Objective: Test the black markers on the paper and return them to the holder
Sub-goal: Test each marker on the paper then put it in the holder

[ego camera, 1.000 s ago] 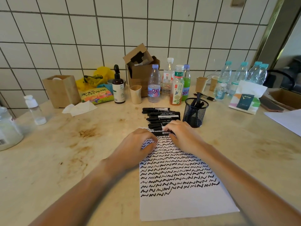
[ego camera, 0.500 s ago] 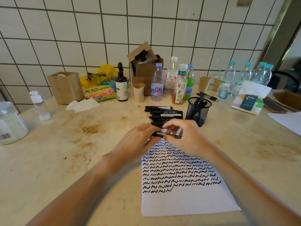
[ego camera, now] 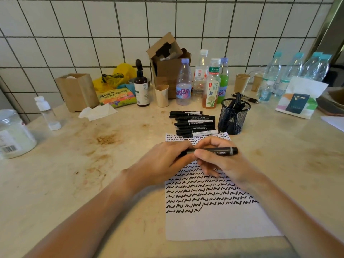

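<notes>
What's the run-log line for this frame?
phase: uncapping | left hand: grips marker | right hand: grips marker | paper: scribbled | holder: some markers | pile: waiting

Stained countertop [ego camera: 78, 183] bearing a glass jar [ego camera: 13, 135] at 9 o'clock, cardboard box [ego camera: 168, 69] at 12 o'clock, and water bottles [ego camera: 296, 71] at 2 o'clock.

Pale stone counter [ego camera: 55, 183], stained brown left of centre, backed by a tiled wall. On it: a sheet of paper [ego camera: 219, 224] covered in black squiggles, a row of black markers [ego camera: 193, 123] at its far edge, a black mesh holder [ego camera: 233, 118] just right of them. Along the wall stand drink bottles [ego camera: 210, 86], a dark spray bottle [ego camera: 141, 86], cardboard boxes [ego camera: 78, 92], paper cups [ego camera: 162, 95]; a jar [ego camera: 13, 135] sits far left.
</notes>
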